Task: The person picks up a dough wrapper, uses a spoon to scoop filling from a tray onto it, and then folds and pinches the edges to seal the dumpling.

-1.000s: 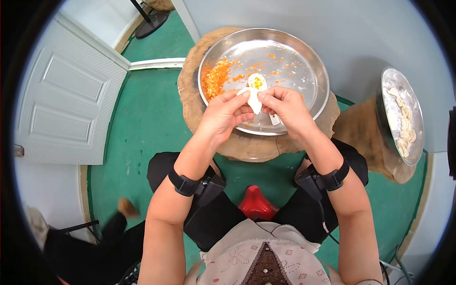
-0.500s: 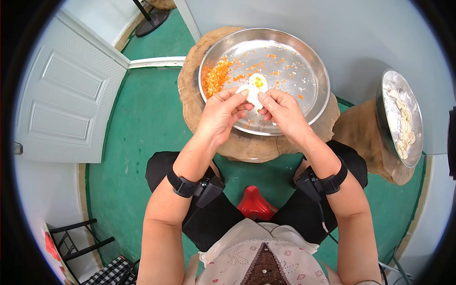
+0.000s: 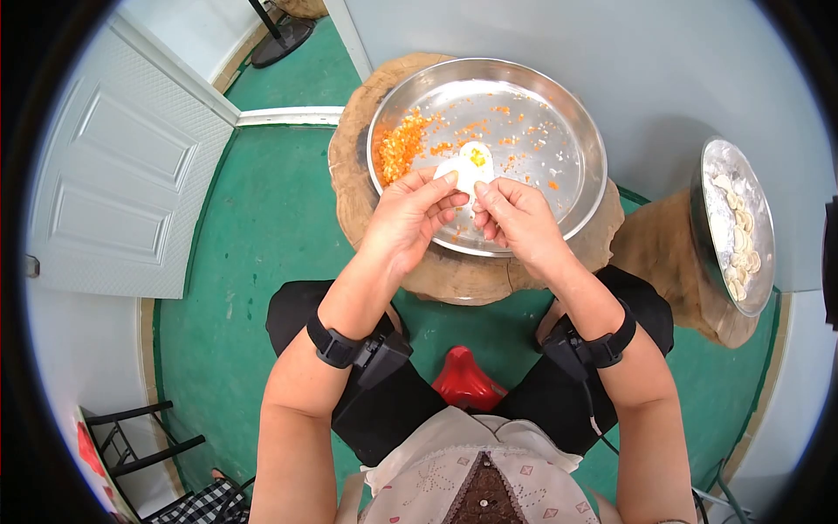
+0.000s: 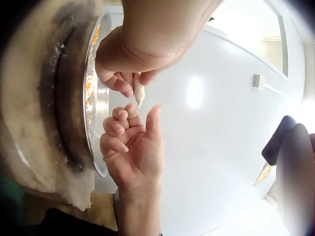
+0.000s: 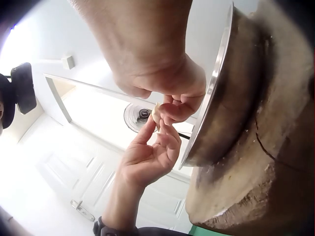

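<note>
Left hand [image 3: 410, 214] and right hand [image 3: 515, 218] each in a pinching grip on a filled dumpling wrapper [image 3: 470, 168], held over a steel tray [image 3: 576, 113], chopped orange filling [image 3: 397, 144] scattered in it, tray on a wooden stump [image 3: 349, 179]

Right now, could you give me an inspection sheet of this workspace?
Surface: a wood stump bears a steel tray.
Job's things: wrapper with yellow filling, held over the tray; orange filling heaped in the tray.
Clutter: second tray of dumplings on another stump, right.
Grips: left hand and right hand both pinch the wrapper.
Cables: thin cable hangs from the right wrist camera.
Surroundings: green floor, white door, red stool, chair.
</note>
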`<state>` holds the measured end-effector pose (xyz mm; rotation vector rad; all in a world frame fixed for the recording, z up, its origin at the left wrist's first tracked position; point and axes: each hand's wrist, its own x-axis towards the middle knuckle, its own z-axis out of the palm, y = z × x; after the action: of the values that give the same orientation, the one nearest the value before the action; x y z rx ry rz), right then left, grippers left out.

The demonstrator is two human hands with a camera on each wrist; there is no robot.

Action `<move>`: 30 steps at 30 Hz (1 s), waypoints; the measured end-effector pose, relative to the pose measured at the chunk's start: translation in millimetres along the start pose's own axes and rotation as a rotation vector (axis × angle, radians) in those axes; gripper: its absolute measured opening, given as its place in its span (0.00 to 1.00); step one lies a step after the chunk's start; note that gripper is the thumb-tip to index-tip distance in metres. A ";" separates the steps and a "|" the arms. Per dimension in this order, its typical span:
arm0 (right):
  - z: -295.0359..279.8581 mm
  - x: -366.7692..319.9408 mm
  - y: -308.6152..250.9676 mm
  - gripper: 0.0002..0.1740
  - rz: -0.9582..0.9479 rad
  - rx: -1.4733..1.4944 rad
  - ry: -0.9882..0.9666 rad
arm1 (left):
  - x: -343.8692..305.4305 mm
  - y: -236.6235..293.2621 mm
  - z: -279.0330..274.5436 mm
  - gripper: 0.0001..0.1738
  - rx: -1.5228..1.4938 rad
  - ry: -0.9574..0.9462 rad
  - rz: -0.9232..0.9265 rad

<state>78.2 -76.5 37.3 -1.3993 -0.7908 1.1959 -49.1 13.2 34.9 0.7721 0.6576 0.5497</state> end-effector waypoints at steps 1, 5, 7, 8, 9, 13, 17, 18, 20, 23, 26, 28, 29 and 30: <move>0.0 1.3 2.1 0.17 -0.019 -0.011 0.017 | -0.5 0.1 0.9 0.12 0.005 0.002 0.000; 0.2 1.7 2.8 0.17 -0.086 -0.013 0.076 | -2.0 1.3 3.7 0.13 0.037 -0.002 0.007; -2.4 -0.5 -0.6 0.17 -0.022 0.001 0.031 | -2.3 1.6 3.5 0.13 0.037 -0.007 0.008; -3.8 -1.9 -2.6 0.17 0.011 0.007 0.009 | -2.5 2.0 3.1 0.13 0.024 -0.008 0.006; -4.0 -3.1 -3.9 0.17 0.026 0.069 0.025 | -2.6 2.3 2.4 0.12 0.012 -0.008 0.005; -8.8 1.1 3.4 0.18 0.003 0.112 0.062 | -1.0 4.6 -2.2 0.12 -0.090 -0.072 -0.040; -6.0 0.3 6.0 0.17 -0.072 0.086 0.045 | -2.6 3.8 -1.4 0.13 -0.120 -0.099 -0.064; -4.8 -0.2 6.4 0.17 -0.086 0.078 0.045 | -2.8 3.2 -0.8 0.14 -0.116 -0.100 -0.061; -2.4 -0.8 7.4 0.16 -0.115 0.062 0.045 | -3.6 2.6 0.1 0.14 -0.117 -0.101 -0.062; 0.3 -0.4 7.3 0.16 -0.143 0.105 0.089 | -1.9 1.0 -2.3 0.13 -0.097 -0.113 -0.072; 1.9 -1.0 5.0 0.16 -0.169 0.057 0.088 | -0.3 -0.7 -3.1 0.12 -0.083 -0.106 -0.073; 2.1 -1.3 4.4 0.16 -0.161 0.056 0.090 | -0.4 -1.2 -2.6 0.12 -0.075 -0.098 -0.073; 2.0 -1.5 4.2 0.16 -0.156 0.055 0.092 | -0.8 -1.2 -2.2 0.12 -0.069 -0.096 -0.074; 2.0 -1.8 3.8 0.16 -0.151 0.042 0.103 | -1.2 -1.0 -1.8 0.13 -0.064 -0.093 -0.075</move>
<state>75.2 -78.4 34.2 -1.3316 -0.7800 1.0109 -51.0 12.7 33.6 0.7061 0.5778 0.4611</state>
